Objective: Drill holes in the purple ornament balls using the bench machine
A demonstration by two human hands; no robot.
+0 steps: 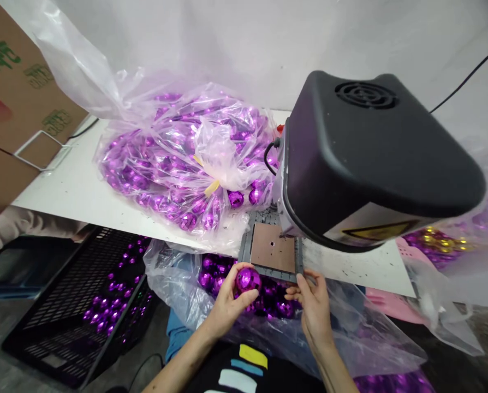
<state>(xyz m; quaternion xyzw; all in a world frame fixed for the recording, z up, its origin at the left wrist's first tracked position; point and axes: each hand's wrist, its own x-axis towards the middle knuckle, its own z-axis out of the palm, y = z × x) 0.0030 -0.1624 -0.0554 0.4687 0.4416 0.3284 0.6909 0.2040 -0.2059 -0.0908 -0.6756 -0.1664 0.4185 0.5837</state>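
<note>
A shiny purple, mirror-faceted plastic ball (248, 279) sits just below the centre of the frame, whole and round, gripped between the thumb and fingers of the left hand (227, 303). Just above it and to the right lies a flat grey metal base (277, 274), slightly skewed, topped by a square copper-brown plate (268, 256) with a small dark hole near its middle. Below the base, in the lower middle of the frame, more glossy purple faceted balls (285, 307) lie heaped together, partly hidden.
</note>
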